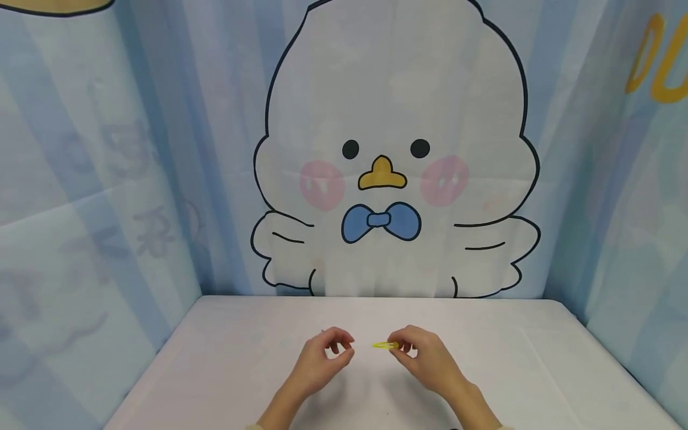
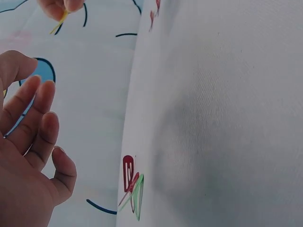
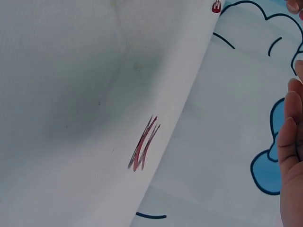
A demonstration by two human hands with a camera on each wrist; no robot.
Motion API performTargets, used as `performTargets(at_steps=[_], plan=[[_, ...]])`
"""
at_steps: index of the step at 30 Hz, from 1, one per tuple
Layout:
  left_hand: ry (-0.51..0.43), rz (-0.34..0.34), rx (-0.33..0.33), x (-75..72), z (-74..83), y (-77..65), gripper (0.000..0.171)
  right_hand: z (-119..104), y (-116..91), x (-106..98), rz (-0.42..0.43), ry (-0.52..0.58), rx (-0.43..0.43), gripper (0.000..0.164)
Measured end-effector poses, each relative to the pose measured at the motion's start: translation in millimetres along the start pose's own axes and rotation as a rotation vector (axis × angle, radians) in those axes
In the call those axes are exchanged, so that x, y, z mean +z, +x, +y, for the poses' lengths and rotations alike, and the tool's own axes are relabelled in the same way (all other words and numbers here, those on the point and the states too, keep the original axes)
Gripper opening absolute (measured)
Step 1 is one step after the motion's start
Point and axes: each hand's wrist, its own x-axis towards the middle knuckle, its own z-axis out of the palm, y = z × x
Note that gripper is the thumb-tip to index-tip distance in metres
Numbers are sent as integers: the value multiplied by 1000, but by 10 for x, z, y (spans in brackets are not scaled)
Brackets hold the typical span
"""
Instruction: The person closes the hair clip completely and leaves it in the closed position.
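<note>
My right hand point(image 1: 427, 361) pinches a yellow hair clip point(image 1: 384, 345) between thumb and fingertips, its narrow end pointing left. The left wrist view shows the same yellow clip point(image 2: 58, 23) at the top, under the right fingertips. Facing it, my left hand point(image 1: 322, 361) has loosely bent fingers, with a gap between thumb and fingers and no clip visible there. Beyond the left hand, red and green hair clips point(image 2: 134, 191) lie together on the table. Another group of dark red clips point(image 3: 143, 144) appears in the right wrist view. The hands hide both groups in the head view.
Both hands are over a white table point(image 1: 242, 334). A curtain with a large cartoon bird point(image 1: 395, 89) hangs at the table's back edge, and pale blue striped curtains point(image 1: 86, 179) stand at both sides.
</note>
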Motion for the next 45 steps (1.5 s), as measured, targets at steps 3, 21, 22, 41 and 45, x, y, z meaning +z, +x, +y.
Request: performTargets(at_steps=[3,21,22,41,45], plan=[[2,8,13,-41,-51,0,14,39,-18,-26,6,2,3,31],[54,45,-67,-397,-392,-38,16,276,-135,-226,-128,20,281,22],[61,47,-78,-408,-404,-39,16,291,-141,-240,-137,20,299,21],[109,18,-212,-524,-702,26,16,552,-295,-365,-303,13,379,15],[125,13,-225,-533,-724,40,17,591,-317,-373,-342,-1,441,16]])
